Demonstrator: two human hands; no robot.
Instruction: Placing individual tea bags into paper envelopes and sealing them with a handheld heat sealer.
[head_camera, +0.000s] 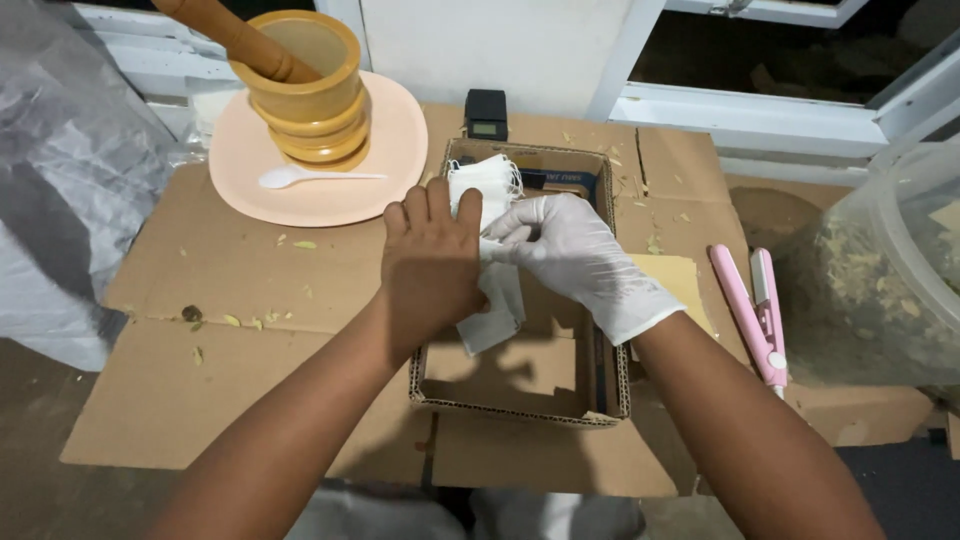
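Note:
My bare left hand (432, 265) and my right hand (570, 250), in a white glove, meet over an open cardboard box (520, 405). Together they hold a small white paper bag (495, 310) that hangs down between them. My left hand grips it from the left, and my gloved fingers pinch its top edge. A stack of similar white bags (485, 180) stands in the box's far end, just behind my fingers.
A wooden mortar with pestle (305, 75) and a white spoon (300, 177) sit on a peach plate (390, 150) at the back left. A small black scale (486, 113) lies behind the box. A pink flat iron (757, 310) and a plastic tub of dried plant bits (890, 270) are at right.

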